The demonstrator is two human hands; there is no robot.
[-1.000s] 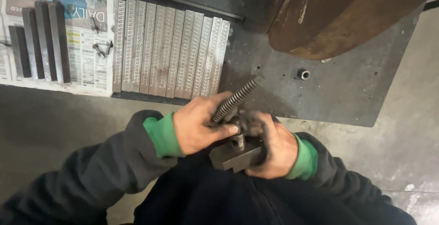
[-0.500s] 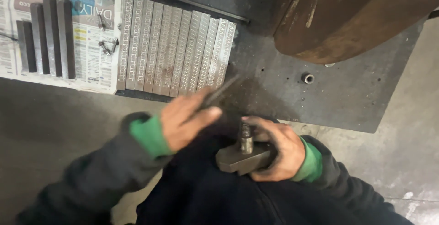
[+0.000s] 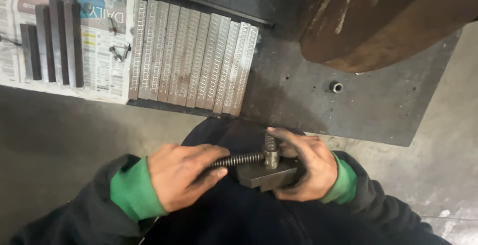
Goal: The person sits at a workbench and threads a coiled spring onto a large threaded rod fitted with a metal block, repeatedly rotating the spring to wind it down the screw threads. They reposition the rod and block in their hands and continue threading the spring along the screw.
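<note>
A: What do we have low in the middle of the frame?

B: Our left hand (image 3: 181, 175) is closed around a threaded rod (image 3: 238, 160) that lies level, its free end touching a nut (image 3: 271, 158). Our right hand (image 3: 303, 168) is clamped on a dark metal block (image 3: 264, 175), thumb on top beside a short upright stud (image 3: 270, 142) that passes through that nut. Block and rod sit over our lap, just below the centre of the frame.

A: And the fingers?

B: Both sets are curled shut on their pieces, and smudged with grime. Green cuffs (image 3: 133, 195) show under dark sleeves.

A: What lies beyond our hands?

B: Above them, a dark floor mat (image 3: 318, 100) crosses the upper middle. On it, upper centre-left, we see a row of pale ribbed metal bars (image 3: 191, 58) packed side by side. A small loose nut (image 3: 337, 87) rests alone to the right, well apart from everything else. In the upper right a big rusty brown round body (image 3: 378, 21) overhangs the mat.

A: Upper left?

B: A newspaper (image 3: 102, 71) is spread there, with four dark flat bars (image 3: 52, 43) lying parallel and a few small bolts (image 3: 118, 52) beside them.

A: Anything between us and the block?

B: No, only our own thumbs and fingers cover parts of it; the far side of the block we cannot see. Bare grey concrete (image 3: 59, 125) fills the left and the lower right.
</note>
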